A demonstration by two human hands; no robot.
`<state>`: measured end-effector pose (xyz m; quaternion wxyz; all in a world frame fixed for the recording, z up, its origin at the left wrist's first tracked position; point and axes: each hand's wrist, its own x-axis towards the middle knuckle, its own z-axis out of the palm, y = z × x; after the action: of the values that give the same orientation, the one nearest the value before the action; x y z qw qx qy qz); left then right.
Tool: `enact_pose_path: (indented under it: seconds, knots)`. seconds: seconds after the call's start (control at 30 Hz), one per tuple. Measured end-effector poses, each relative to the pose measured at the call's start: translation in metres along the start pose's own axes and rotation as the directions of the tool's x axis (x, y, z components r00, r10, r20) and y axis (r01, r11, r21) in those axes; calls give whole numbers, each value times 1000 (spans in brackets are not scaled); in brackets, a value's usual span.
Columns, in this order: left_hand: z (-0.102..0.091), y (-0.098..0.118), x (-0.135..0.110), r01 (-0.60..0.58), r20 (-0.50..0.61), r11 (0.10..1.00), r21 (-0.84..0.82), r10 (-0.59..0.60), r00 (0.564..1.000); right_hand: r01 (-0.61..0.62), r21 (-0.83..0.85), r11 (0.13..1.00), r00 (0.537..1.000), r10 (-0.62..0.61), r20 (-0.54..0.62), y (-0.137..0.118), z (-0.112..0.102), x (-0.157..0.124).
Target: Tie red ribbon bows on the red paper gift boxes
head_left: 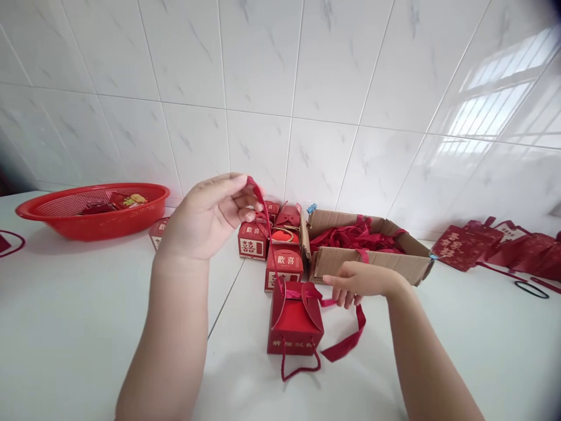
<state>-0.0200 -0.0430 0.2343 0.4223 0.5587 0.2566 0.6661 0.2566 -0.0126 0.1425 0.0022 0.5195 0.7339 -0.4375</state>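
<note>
A red gift box (294, 318) with a rope handle stands on the white table in front of me. Red ribbon (266, 225) runs through the top of the box. Raised to the upper left, my left hand (213, 213) pinches one end of this ribbon and holds it taut above the box. My right hand (357, 283) has its fingers closed round the ribbon just right of the box top. From there the ribbon's loose tail (348, 345) curls down onto the table. The right fingertips are partly hidden.
Behind the box stand several more red boxes (284, 266). A cardboard box (372, 263) full of red ribbons is at the back right. At the far left is a red plastic basket (94, 219) with small packets. Folded red cartons (467, 245) and a black loop (532, 289) lie far right.
</note>
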Motion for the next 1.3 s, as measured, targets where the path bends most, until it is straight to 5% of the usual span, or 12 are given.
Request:
enact_pose_path:
  seconds: [0.17, 0.53, 0.77, 1.07, 1.3]
  knots:
    - [5, -8, 0, 19, 73, 991, -134, -9, 997, -51, 82, 995, 989, 39, 142, 4, 2, 20]
    - [8, -10, -13, -112, -5, 991, 75, 113, 994, 13, 152, 988, 914, -73, 400, 8, 2, 29]
    - [9, -8, -17, -160, -6, 983, 90, 161, 987, 138, 229, 964, 936, -202, 287, 2, 4, 21]
    - [11, -11, -17, -143, 4, 981, 131, 143, 990, -50, 165, 985, 991, 29, 130, -6, 21, 45]
    - [12, -9, -18, -131, 21, 988, 81, 129, 991, 112, 165, 980, 986, -89, -139, -17, 28, 46]
